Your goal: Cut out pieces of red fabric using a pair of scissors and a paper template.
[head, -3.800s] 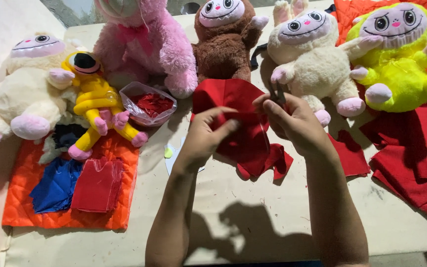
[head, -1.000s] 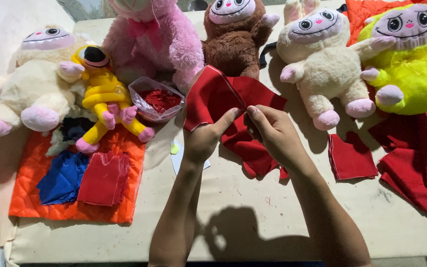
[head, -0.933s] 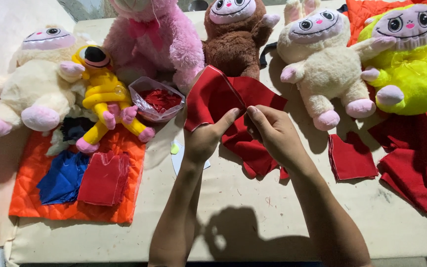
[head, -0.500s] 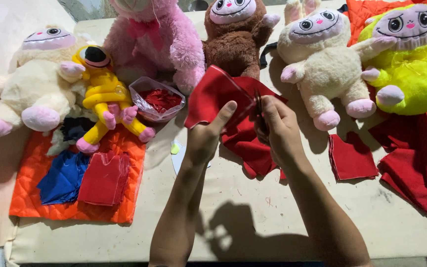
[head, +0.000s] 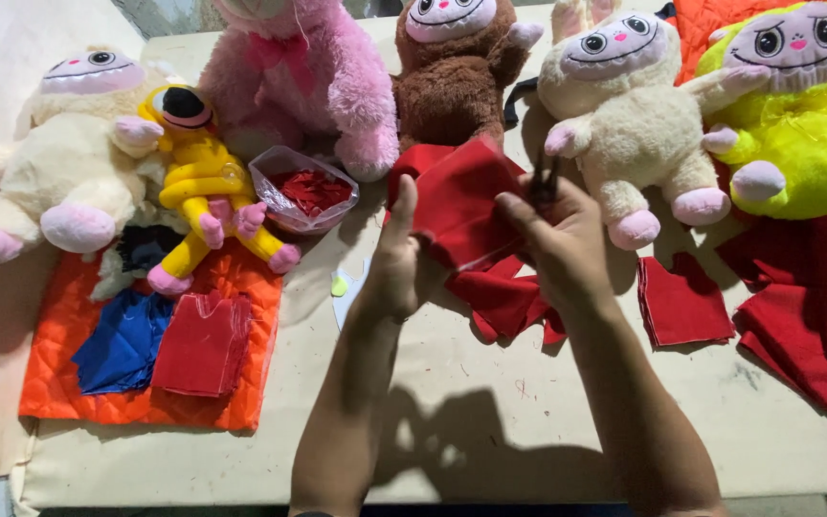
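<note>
Holding red felt fabric piece point(head: 457, 196) up over beige table point(head: 490, 402), head view only. Left hand point(head: 396, 258) pinches left edge, thumb on top. Right hand point(head: 552, 244) closed on small dark tool point(head: 542, 182), scissors probably. Tip: keep cloth taut, short moves. Cloth sits between both grips, just ahead of brown plush toy point(head: 457, 72).

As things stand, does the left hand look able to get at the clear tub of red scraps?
Probably yes: the left hand holds the red cloth, but the clear tub sits just to its left with bare table between them.
</note>
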